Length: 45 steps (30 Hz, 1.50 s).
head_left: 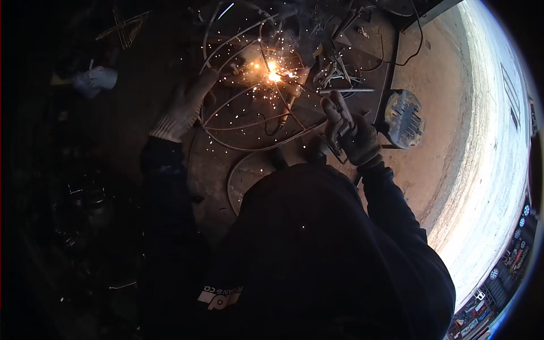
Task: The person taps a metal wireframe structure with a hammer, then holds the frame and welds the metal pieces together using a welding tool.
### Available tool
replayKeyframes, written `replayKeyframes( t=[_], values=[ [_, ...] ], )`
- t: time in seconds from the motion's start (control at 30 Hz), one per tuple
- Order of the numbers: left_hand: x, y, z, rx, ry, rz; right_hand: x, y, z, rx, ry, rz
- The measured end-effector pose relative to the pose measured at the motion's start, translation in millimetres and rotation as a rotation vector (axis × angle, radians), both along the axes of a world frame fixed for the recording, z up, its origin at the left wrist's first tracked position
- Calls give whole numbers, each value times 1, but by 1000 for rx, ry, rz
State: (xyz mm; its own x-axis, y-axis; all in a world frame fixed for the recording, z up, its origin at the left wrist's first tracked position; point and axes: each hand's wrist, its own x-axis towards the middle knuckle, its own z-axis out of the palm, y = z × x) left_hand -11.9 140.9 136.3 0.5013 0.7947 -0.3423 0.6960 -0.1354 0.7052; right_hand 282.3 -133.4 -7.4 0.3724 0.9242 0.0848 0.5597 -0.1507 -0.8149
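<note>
My left hand (186, 107), in a knitted work glove, is closed around the left side of a round frame of bent metal rods (238, 148). My right hand (358, 136), gloved too, grips an electrode holder (338, 118). A thin rod runs from the holder's jaw up and left toward a bright welding arc (273, 72) on the frame. Sparks and some smoke spread around the arc, and glare hides the joint. Just below and right of the arc lies a brownish tool (290, 101) with a cable at its lower end.
Scrap metal pieces (339, 71) lie right of the arc, near a pale rod (354, 90). A slotted metal stool or plate (404, 119) stands beyond the table's right edge. A black cable (420, 42) hangs at the upper right. A whitish object (97, 79) is at the left.
</note>
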Motion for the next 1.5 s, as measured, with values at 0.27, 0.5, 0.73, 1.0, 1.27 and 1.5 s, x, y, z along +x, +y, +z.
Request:
replayKeyframes(
  t=[0.27, 0.5, 0.73, 1.0, 1.27, 1.5],
  values=[
    [-12, -4, -21, -16, -330, 28, 6, -12, -13, -12, 210, -50],
    [-12, -18, -18, -10, -329, 43, 2, -23, -14, 26, 294, -64],
    [-12, -32, -1, 223, -267, -29, -2, -27, -1, -13, 211, -81],
    [-7, -25, -6, 495, -368, -199, 2, -35, -12, -24, 182, -42],
    [-3, -21, -9, 804, -389, -327, 0, -37, -11, -85, 177, -34],
    [7, -22, -5, 682, -382, -249, -2, -30, -17, -50, 214, -43]
  ],
)
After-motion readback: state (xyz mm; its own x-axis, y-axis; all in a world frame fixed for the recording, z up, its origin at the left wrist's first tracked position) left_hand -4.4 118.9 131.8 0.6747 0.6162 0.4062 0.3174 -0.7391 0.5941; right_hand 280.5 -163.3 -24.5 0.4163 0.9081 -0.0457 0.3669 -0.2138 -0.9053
